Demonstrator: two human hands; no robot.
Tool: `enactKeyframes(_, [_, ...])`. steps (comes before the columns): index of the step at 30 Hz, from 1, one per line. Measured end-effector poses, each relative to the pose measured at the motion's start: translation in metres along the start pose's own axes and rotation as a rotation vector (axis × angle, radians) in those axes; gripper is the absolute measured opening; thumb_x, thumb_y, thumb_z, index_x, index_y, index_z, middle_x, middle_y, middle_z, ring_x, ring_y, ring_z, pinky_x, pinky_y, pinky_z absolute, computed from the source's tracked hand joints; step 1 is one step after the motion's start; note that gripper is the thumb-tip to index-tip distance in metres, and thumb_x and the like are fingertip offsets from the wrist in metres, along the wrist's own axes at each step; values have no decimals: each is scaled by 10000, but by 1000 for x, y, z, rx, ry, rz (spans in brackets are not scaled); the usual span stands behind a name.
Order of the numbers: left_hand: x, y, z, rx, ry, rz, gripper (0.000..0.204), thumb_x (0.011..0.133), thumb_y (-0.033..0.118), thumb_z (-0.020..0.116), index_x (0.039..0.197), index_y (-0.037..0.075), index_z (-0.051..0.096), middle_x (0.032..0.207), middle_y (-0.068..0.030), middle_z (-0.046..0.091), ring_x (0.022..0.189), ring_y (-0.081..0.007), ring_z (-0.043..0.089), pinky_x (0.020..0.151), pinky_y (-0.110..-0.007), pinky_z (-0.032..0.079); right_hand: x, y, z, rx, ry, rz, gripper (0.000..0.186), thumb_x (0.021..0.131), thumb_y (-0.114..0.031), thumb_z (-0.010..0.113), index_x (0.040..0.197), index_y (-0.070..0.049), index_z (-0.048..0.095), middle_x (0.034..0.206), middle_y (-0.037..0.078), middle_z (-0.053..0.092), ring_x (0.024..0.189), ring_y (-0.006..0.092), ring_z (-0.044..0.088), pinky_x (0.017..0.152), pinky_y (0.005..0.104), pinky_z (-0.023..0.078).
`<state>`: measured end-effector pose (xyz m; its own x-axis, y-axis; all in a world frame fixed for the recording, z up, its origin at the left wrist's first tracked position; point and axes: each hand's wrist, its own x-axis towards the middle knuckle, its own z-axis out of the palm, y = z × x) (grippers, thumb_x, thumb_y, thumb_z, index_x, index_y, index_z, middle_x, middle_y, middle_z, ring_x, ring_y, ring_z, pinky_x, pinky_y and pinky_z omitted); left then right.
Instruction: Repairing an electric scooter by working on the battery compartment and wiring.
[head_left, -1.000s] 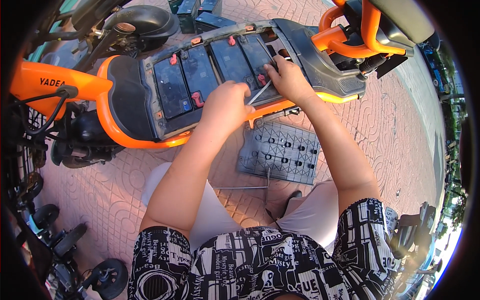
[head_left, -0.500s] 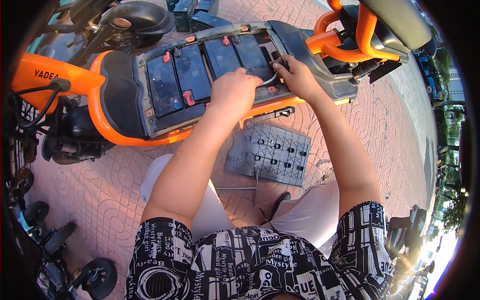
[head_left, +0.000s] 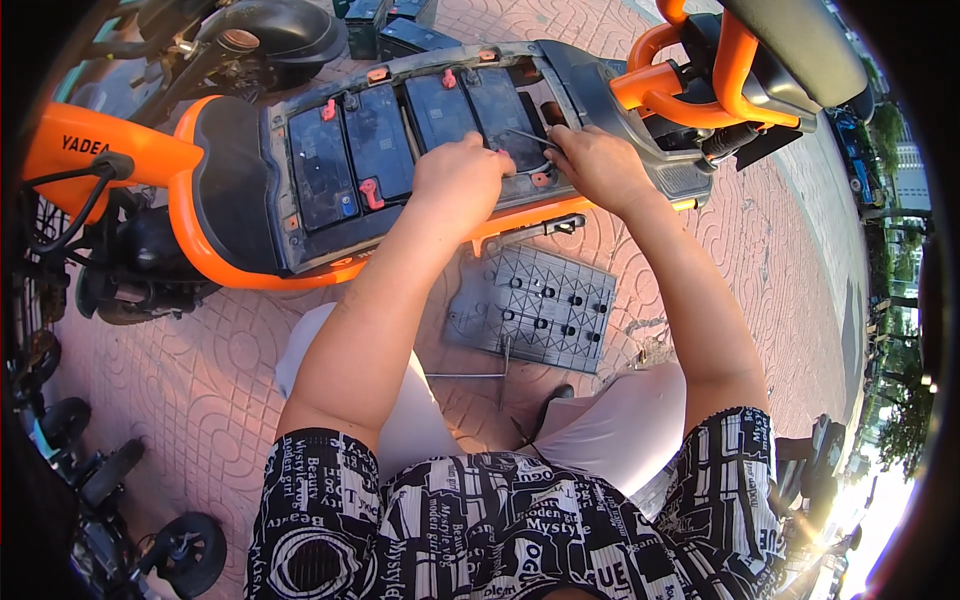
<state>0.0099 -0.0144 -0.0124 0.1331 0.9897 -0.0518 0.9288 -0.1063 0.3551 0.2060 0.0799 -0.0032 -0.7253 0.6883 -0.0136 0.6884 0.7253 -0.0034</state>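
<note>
Several dark blue batteries (head_left: 378, 140) lie side by side in the open floor compartment of an orange electric scooter (head_left: 232, 262). Over the rightmost battery (head_left: 497, 98), my left hand (head_left: 458, 185) is closed, its fingertips beside a small red piece at that battery's near edge. Whatever it pinches is hidden. My right hand (head_left: 600, 172) is at the compartment's right end, thumb and fingers closed on a thin grey metal rod (head_left: 530, 137) that points left across the battery. Red terminal covers (head_left: 371, 194) show on other batteries.
A grey ribbed plastic panel (head_left: 535, 305) lies on the brick paving before me, a metal T-shaped bar (head_left: 503, 360) against it. More batteries (head_left: 415, 38) stand beyond the scooter. The seat (head_left: 800, 45) rises at right; other parked vehicles stand at left.
The pale curved strip between my hands no longer shows; a thin rod now sticks out of my right fingers. My right hand has lowered slightly and my left has shifted slightly left.
</note>
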Motion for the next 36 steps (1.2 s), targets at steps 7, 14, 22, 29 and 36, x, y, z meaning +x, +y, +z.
enactKeyframes(7, [-16, -48, -3, -217, 39, -25, 255, 880, 15, 563, 1084, 99, 690, 1042, -167, 618, 943, -332, 644, 827, -387, 532, -1, -4, 7, 158, -97, 107, 269, 965, -301, 538, 1040, -48, 590, 870, 194, 665, 862, 372, 637, 748, 470, 489])
enactKeyframes(14, [-50, -72, -28, -616, -79, -218, 126, 886, 90, 640, 955, -16, 640, 929, -131, 618, 844, -211, 609, 810, -318, 479, 10, 2, 7, 234, -148, 133, 310, 967, -302, 526, 1002, 1, 578, 920, 231, 673, 898, 406, 642, 791, 484, 500])
enactKeyframes(22, [-64, -84, -33, -583, -54, -332, 153, 870, 133, 672, 934, -6, 681, 779, -123, 641, 758, -211, 617, 758, -335, 490, 2, -10, 12, 184, -52, 162, 267, 963, -273, 544, 985, -7, 556, 847, 243, 657, 834, 412, 640, 743, 480, 494])
enactKeyframes(29, [-61, -97, -17, -286, 53, -211, 206, 923, 182, 591, 979, 10, 690, 898, -213, 656, 874, -363, 634, 820, -409, 492, 5, -36, -3, -69, -182, 75, 279, 950, -280, 546, 938, -2, 526, 790, 188, 687, 752, 378, 681, 665, 466, 546])
enactKeyframes(36, [-60, -92, -26, -234, -58, -313, 196, 917, 209, 596, 986, 75, 722, 1015, -185, 670, 979, -344, 636, 870, -427, 492, 6, -67, 8, -28, 173, -7, 206, 957, -237, 545, 925, -44, 483, 729, 135, 647, 702, 343, 673, 611, 441, 538])
